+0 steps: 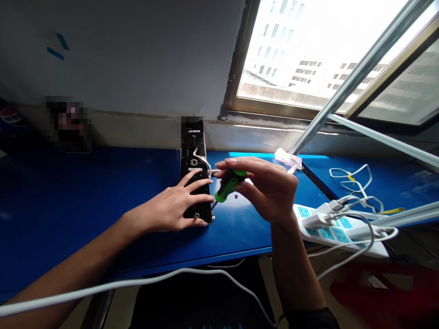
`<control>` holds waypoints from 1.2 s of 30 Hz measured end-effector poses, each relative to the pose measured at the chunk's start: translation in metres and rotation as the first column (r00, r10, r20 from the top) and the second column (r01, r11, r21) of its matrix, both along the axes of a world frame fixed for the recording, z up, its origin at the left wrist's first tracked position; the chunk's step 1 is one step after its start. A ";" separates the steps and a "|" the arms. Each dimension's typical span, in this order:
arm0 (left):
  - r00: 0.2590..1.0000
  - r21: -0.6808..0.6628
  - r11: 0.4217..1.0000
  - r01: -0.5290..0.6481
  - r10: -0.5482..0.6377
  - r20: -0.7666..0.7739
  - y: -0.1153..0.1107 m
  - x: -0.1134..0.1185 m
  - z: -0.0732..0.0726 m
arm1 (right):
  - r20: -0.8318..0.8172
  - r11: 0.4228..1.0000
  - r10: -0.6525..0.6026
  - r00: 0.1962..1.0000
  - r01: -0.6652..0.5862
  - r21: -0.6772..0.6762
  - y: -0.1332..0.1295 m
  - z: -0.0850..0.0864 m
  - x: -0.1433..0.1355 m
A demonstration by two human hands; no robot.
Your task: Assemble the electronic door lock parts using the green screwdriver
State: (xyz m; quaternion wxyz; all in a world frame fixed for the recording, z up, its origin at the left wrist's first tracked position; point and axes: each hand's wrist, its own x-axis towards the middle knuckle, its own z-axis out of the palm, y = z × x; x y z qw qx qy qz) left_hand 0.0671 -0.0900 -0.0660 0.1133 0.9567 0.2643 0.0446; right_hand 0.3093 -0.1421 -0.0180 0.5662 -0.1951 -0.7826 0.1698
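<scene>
L hand (174,208) lies flat, palm down, fingers spread toward 2 o'clock; R hand (270,189) raised at its 3 o'clock, fingers curled in a pinch, wrist bent.

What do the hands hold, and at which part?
The right hand holds a screwdriver by its green handle. The left hand lies flat on the black panel.

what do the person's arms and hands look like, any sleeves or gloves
Both hands are bare, with no gloves, rings or watch in view. The left hand has longish, neatly shaped nails, and its forearm is uncovered down to the picture's edge. The right hand also has an uncovered forearm, with a dark sleeve edge showing only near the bottom of the picture.
</scene>
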 end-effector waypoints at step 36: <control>1.000 -0.026 1.000 -0.011 0.011 0.012 -0.002 0.001 0.002 | -0.054 0.974 -0.156 0.986 0.163 0.155 0.003 -0.002 0.007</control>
